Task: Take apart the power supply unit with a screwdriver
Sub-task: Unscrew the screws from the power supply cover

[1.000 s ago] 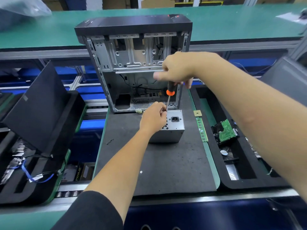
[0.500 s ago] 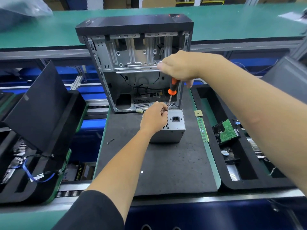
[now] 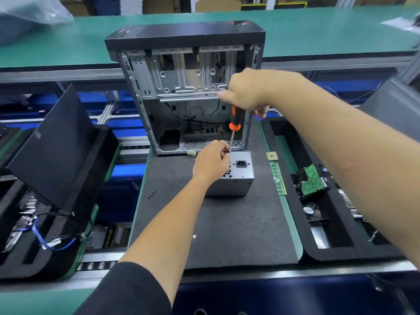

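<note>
**Two hands working one screw on the power supply**

We are wrapping our right hand (image 3: 246, 92) around the screwdriver (image 3: 234, 125) handle, keeping it upright over the power supply unit (image 3: 236, 176) directly below. Just under that grip, our left hand (image 3: 211, 163) is pinching the shaft near its tip, probably steadying it on a top-edge screw.

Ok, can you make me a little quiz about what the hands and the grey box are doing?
1. True or false: the right hand grips the screwdriver.
2. What is the left hand doing? A) guiding the shaft at the power supply unit B) lifting the computer case C) resting flat on the mat
3. Fill in: the memory stick lies to the unit's ____.

Key: 1 true; 2 A; 3 right.
</note>
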The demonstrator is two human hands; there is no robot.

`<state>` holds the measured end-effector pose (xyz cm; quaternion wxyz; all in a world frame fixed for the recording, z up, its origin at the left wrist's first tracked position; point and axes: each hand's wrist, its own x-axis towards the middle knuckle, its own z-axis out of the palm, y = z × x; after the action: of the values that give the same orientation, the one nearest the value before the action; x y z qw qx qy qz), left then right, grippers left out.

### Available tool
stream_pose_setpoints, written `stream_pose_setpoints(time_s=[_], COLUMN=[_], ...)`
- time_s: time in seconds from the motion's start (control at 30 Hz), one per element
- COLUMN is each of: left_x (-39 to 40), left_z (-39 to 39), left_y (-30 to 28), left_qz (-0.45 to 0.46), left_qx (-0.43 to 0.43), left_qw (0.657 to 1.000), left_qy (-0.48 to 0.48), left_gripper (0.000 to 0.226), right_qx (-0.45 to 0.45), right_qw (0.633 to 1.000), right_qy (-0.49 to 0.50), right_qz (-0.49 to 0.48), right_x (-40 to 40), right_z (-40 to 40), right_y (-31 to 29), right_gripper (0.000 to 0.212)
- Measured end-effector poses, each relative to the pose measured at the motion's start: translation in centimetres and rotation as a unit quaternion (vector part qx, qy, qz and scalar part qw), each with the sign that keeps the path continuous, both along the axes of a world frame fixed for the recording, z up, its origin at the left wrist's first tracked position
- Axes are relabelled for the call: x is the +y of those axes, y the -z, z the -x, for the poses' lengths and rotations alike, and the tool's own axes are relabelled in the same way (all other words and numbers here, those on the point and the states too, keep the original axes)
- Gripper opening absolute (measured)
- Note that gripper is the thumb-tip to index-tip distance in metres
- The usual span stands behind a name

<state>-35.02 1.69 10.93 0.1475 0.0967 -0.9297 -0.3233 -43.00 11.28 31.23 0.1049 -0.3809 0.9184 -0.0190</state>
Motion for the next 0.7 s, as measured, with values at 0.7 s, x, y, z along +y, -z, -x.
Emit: stream_pose_setpoints(time_s=[0.7], left_x=[0.1], left_z=[0.4], left_y=[-0.6], left_qz=[0.047], left_qx=[-0.032], left_qw=[0.998], left_qy=[0.001], left_gripper=[0.010], right_qx=[-0.002], right_qw=[0.994], right_qy=[-0.024], right_qz=[-0.103], right_x=[1.4], right_z=[0.4], right_y=[0.2], right_gripper=[0.016])
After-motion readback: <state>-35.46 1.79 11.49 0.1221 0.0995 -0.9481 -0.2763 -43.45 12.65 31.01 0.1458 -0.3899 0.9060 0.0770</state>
